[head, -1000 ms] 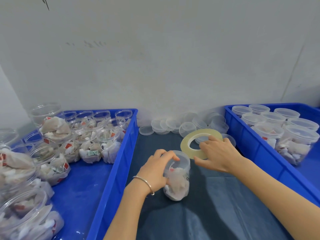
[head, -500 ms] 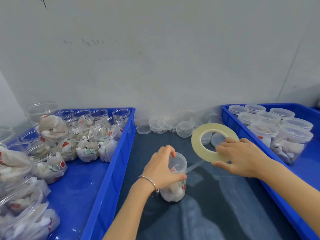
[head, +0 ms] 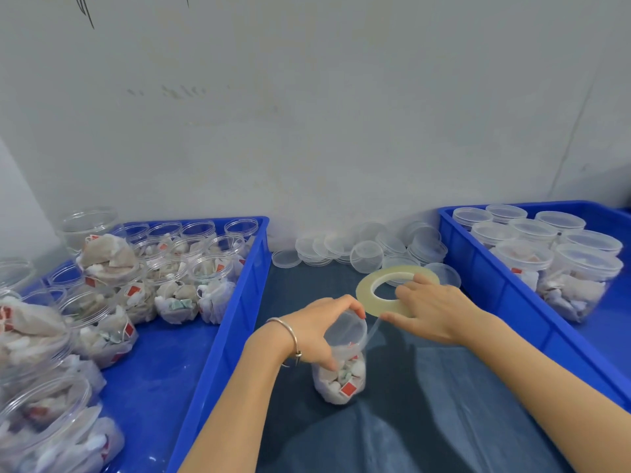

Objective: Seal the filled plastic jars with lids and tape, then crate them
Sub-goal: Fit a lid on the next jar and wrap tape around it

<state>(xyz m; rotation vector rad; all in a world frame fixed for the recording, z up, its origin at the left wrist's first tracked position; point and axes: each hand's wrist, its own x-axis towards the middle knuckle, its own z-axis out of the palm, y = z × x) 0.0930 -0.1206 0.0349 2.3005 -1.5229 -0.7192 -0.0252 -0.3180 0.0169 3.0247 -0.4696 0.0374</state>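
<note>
Gripping jar point(head: 341, 367) and tape roll point(head: 392, 293), both hands.

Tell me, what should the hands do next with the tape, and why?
Probably turn the jar so the tape wraps around its lid. The left hand grips the lidded jar, the right hand holds the tape roll, and a clear strip already runs from the roll to the lid's edge. Winding it round looks like what would seal the lid.
</note>
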